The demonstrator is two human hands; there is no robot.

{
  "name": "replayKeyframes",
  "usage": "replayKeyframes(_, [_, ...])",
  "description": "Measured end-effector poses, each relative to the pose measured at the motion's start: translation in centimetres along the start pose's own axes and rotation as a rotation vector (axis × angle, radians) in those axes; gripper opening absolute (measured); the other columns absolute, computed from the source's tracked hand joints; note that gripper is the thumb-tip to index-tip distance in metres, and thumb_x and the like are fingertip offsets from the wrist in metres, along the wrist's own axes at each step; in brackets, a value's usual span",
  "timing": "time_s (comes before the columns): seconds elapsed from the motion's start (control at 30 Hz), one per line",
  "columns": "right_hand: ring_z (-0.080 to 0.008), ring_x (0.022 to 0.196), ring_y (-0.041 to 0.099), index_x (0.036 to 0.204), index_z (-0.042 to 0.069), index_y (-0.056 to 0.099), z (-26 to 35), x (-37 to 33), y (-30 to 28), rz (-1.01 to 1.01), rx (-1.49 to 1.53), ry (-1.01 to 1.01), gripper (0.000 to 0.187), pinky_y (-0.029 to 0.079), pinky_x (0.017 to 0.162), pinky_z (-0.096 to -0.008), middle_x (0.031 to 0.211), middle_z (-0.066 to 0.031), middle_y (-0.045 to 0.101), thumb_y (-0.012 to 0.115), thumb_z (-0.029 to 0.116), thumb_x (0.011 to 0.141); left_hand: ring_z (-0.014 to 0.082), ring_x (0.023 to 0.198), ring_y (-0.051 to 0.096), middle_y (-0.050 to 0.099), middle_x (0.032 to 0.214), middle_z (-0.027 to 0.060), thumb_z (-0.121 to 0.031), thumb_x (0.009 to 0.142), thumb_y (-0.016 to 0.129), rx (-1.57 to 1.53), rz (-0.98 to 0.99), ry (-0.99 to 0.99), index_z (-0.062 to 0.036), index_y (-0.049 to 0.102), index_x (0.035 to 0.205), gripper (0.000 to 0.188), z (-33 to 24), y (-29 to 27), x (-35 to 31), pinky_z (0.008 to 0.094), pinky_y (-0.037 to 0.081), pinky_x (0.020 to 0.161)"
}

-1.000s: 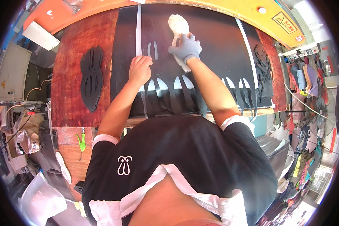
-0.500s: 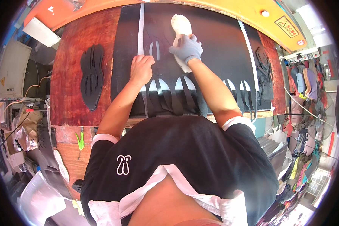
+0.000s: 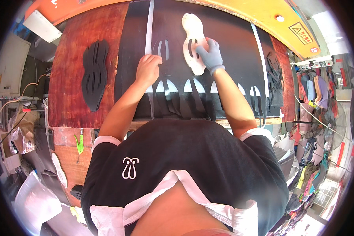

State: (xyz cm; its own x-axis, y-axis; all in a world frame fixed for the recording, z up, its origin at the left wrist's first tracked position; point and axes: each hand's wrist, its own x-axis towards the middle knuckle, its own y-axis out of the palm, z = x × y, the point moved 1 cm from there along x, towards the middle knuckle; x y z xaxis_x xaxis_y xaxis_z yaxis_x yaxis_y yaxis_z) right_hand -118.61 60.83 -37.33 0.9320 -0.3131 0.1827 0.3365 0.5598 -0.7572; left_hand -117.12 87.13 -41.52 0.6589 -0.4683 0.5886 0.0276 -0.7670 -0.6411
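Observation:
My right hand [image 3: 211, 56], in a grey-blue glove, holds the right edge of a cream, sole-shaped cutting die [image 3: 193, 47] with long slots through it. The die lies on a black sheet [image 3: 232, 47], its narrow waist towards the far end. My bare left hand [image 3: 148, 70] rests on the sheet, fingers curled together at the lower end of a pale strip [image 3: 149, 31]; anything pinched in them is hidden. Just right of that hand, two slim curved slots [image 3: 163, 50] show in the sheet. Nearer me, a row of pale-tipped slots [image 3: 192, 86] runs along the sheet's near part.
Stacked black sole-shaped pieces [image 3: 95, 74] lie on the reddish board [image 3: 67, 78] at left. Black scraps [image 3: 275, 76] sit at right. An orange machine beam [image 3: 259, 13] crosses the far side. A green-handled tool [image 3: 80, 142] hangs below the board's near edge.
The cream die has shifted to the right across the sheet. My right hand has moved from over its lower middle to its right edge. My left hand has stayed nearly in place.

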Motion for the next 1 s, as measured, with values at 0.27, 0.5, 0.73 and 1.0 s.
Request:
replayKeyframes(0.27, [-0.0331,0.082,0.058,0.099,0.001,0.059,-6.7,-18.5,-8.1,-0.121,0.061,-0.026,0.025,0.046,0.072,-0.0392,0.087,-0.0143,0.060,0.063,0.021,0.084,0.0368,0.108,0.052,0.056,0.115,0.0189,-0.011,0.079,0.063,-0.044,-0.064,-0.193,-0.0016,0.057,0.103,0.026,-5.6,-4.4,-8.8,0.0436,0.040,0.095])
replayKeyframes(0.5, [-0.0318,0.069,0.054,0.089,0.006,0.058,-8.2,-24.8,-6.2,-0.385,-0.328,-0.380,0.016,0.043,0.062,-0.0400,0.077,-0.0105,0.056,0.063,0.014,0.077,0.0299,0.071,0.053,0.055,0.072,0.0088,-0.019,0.080,0.067,0.215,0.092,-0.138,-0.0067,0.056,0.072,0.018,-9.2,-4.4,-15.5,0.0411,0.041,0.062])
replayKeyframes(0.73, [-0.0319,0.075,0.056,0.098,0.006,0.058,-9.4,-24.8,-6.0,-0.378,-0.268,-0.440,0.024,0.044,0.067,-0.0431,0.087,-0.0120,0.059,0.062,0.017,0.077,0.0307,0.059,0.050,0.045,0.060,0.0109,-0.015,0.079,0.066,0.369,-0.165,-0.065,-0.0051,0.044,0.057,0.033,-9.5,-2.7,-16.6,0.0420,0.040,0.053])
replayKeyframes(1.0, [-0.0258,0.062,0.051,0.076,0.004,0.058,-18.4,-15.6,-21.8,-1.024,-0.308,-0.610,0.027,0.041,0.060,-0.0381,0.071,-0.0148,0.057,0.047,0.024,0.091,0.0334,0.062,0.051,0.051,0.062,0.0133,-0.023,0.085,0.061,0.426,-0.266,-0.190,-0.0047,0.045,0.058,0.036,-8.9,-0.2,-18.5,0.0451,0.041,0.058])
